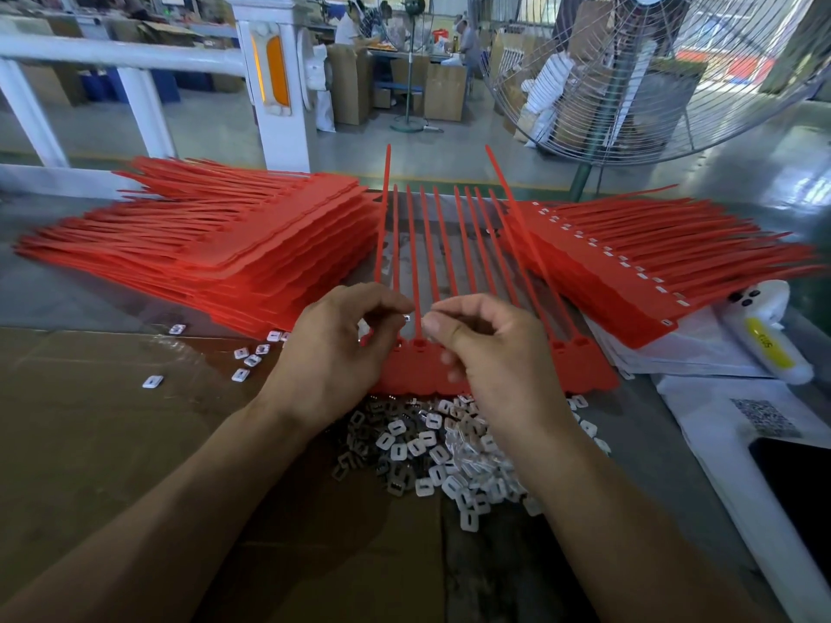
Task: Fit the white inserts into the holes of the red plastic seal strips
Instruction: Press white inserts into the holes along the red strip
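A red sheet of joined seal strips [580, 375] lies in front of me, its thin tails pointing away. My left hand [335, 353] hovers over the sheet's left end, pinching a small white insert [407, 317] between thumb and forefinger. My right hand [485, 348] is beside it over the sheet's middle, fingers curled and thumb pressed to forefinger; whether it holds anything is hidden. A heap of white inserts [449, 456] lies just below the sheet, between my forearms. A few loose inserts [153, 381] are scattered to the left.
A tall stack of red strips [216, 245] lies at the left, and a stack with white inserts fitted [652, 258] at the right. Brown cardboard [90, 442] covers the table. White bags, a white bottle [773, 339] and a dark phone [805, 496] sit right. A big fan [674, 74] stands behind.
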Available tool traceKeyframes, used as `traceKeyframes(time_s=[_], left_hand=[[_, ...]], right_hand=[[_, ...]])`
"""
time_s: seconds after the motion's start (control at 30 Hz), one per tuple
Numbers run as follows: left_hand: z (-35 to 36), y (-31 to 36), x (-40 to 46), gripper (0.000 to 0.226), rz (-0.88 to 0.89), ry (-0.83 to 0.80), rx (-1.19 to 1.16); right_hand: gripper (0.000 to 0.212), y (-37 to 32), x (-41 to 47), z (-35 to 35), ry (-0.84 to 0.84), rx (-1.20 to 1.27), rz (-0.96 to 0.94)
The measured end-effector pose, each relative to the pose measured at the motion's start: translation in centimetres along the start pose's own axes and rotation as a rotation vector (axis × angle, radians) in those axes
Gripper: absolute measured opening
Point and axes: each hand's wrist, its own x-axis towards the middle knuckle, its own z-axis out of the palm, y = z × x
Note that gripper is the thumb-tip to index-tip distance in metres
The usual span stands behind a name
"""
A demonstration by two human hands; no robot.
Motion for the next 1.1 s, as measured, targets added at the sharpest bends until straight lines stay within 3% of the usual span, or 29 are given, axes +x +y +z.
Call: traceKeyframes(time_s=[0.13, 0.27, 0.63, 0.83, 1.1], left_hand=[[0.5, 0.8, -0.3, 0.008, 0.072, -0.031, -0.060], [0.9, 1.4, -0.5, 0.016, 0.068, -0.022, -0.048], [1.0, 1.6, -0.4, 0.012, 0.094, 0.040, 0.002], [0.8, 0.2, 0.1, 0.013, -0.015, 0.012, 0.119], [1.8, -0.4, 0.5, 0.010, -0.099, -0.116, 0.324]], right_hand=[[0.004, 0.0, 0.3, -0.2, 0.109, 0.146, 0.062], [0.005, 0.1, 0.3, -0.1, 0.112, 0.161, 0.061], [0.005, 0.1, 0.4, 0.2, 0.146, 0.105, 0.001], [0.012, 0.0, 0.8, -1.0, 0.242, -0.064, -0.010], [0.014, 0.3, 1.3, -1.4, 0.229, -0.140, 0.013]])
